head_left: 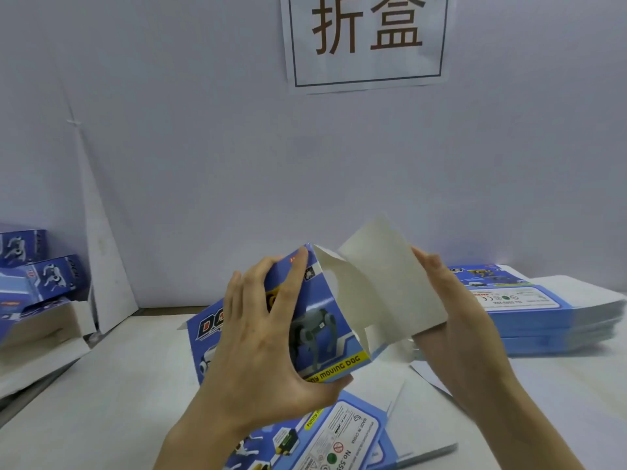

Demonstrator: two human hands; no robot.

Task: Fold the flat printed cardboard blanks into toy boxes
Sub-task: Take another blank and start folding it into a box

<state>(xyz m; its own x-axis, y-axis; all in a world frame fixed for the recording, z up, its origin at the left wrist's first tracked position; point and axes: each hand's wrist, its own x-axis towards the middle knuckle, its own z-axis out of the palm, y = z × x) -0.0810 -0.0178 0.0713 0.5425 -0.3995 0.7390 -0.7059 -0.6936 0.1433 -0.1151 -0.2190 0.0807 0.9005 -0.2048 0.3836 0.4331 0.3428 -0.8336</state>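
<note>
A blue printed toy box (315,320) with a grey robot dog picture is held above the table, its right end open. My left hand (264,340) grips the box body, fingers across the printed face and thumb under the bottom edge. A large white flap (390,283) stands open at the box's right end. My right hand (451,313) is behind that flap with straight fingers pressed against it. Another flat printed blank (339,435) lies on the table below my hands. A thick stack of flat blanks (543,310) sits at the right.
Folded blue boxes (37,276) are piled at the far left. A white wall with a paper sign (366,39) rises right behind the white table (129,385). Loose white sheets (431,371) lie near the stack.
</note>
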